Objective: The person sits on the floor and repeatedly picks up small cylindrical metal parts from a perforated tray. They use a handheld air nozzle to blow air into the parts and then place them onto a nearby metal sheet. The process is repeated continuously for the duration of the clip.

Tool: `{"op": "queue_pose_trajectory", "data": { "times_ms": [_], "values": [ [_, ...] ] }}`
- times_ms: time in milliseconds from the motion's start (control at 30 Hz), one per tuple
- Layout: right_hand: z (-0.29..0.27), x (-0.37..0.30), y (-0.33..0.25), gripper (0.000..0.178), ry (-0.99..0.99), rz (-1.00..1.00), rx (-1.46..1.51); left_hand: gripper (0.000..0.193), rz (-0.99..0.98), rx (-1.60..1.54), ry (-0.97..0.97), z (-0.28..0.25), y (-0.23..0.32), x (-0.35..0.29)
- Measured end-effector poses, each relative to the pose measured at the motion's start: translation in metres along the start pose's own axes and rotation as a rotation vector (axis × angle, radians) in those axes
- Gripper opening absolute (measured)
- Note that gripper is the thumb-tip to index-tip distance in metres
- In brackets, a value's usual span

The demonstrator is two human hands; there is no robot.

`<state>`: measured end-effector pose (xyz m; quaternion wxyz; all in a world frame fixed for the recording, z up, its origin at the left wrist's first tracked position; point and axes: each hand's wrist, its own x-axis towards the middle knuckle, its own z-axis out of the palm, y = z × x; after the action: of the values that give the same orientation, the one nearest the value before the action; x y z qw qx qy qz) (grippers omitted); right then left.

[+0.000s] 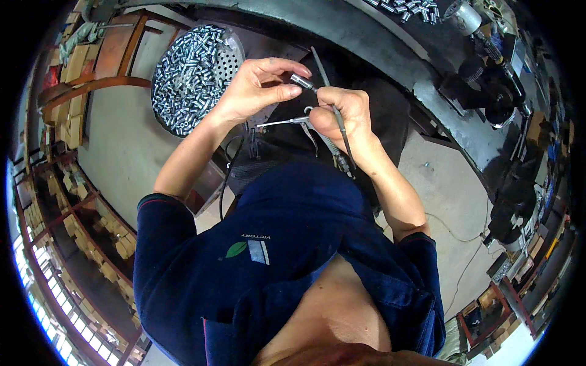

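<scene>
My left hand (251, 90) pinches a small shiny metal sleeve (300, 80) between thumb and fingers. Closed around a long, slim grey tool that looks like a file (321, 68) is my right hand (347, 110). The tool slants past the sleeve, its other end pointing back toward my lap. A dark tip at the sleeve's right end meets my right fingers; what it belongs to is hidden. Below both hands lies an air blow gun (300, 121) with a thin nozzle and a coiled hose (334, 152).
On my left a round perforated basket (229, 61) holds a heap of similar metal sleeves (189, 79). A dark metal workbench (390, 55) runs across the front and right, carrying more sleeves (410, 8) and machine parts (488, 91). Shelves with cartons (91, 244) stand at far left.
</scene>
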<state>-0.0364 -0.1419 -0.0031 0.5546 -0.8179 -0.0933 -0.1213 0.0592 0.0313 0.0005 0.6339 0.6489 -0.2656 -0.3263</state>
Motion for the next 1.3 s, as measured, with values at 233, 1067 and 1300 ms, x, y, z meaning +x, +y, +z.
{"op": "queue_pose_trajectory", "data": {
  "times_ms": [233,1067,1300],
  "values": [
    [0.003,0.0,0.003,0.019,0.015,-0.092,-0.107,0.036,-0.088,0.225,0.025,-0.009,0.007,0.002],
    [0.009,-0.006,0.018,0.024,0.045,0.207,0.302,0.024,-0.051,-0.169,-0.077,-0.001,-0.007,0.01],
    [-0.016,-0.018,-0.014,0.027,0.007,0.092,0.271,0.018,0.286,0.902,0.324,-0.031,-0.023,0.014]
  ]
}}
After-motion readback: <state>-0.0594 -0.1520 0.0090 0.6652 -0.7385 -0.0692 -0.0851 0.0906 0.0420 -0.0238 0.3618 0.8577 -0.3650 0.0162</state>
